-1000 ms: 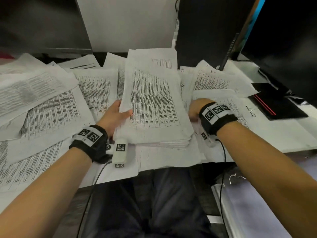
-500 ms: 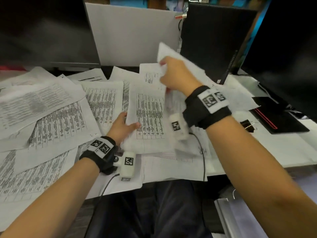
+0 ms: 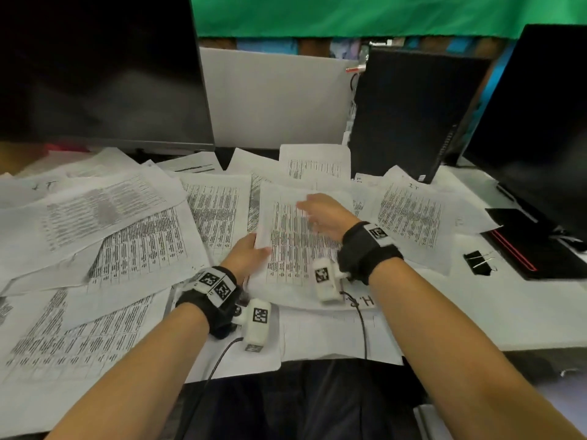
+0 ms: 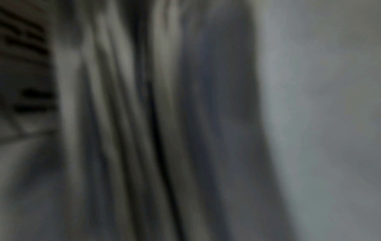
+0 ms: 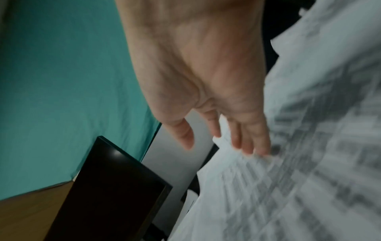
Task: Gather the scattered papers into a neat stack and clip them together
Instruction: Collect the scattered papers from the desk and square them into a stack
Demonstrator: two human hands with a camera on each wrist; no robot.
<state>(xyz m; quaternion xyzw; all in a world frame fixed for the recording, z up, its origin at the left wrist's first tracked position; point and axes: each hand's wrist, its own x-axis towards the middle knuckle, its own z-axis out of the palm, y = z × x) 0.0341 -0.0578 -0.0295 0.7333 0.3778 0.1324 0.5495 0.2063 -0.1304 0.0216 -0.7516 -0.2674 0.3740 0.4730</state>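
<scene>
Thin white printed paper stack [image 3: 298, 246]: light, floppy, slides easily. L hand [image 3: 246, 257] grips left edge; R hand [image 3: 324, 214] flat, fingers spread on top. Best hold: both side edges. Black binder clip [image 3: 478, 262] apart, right.

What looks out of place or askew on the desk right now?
Most white printed sheets lie fanned and overlapping at odd angles, not yet on the central paper stack. The black binder clip lies unused on the desk's right. The left wrist view is too blurred to read.
</scene>
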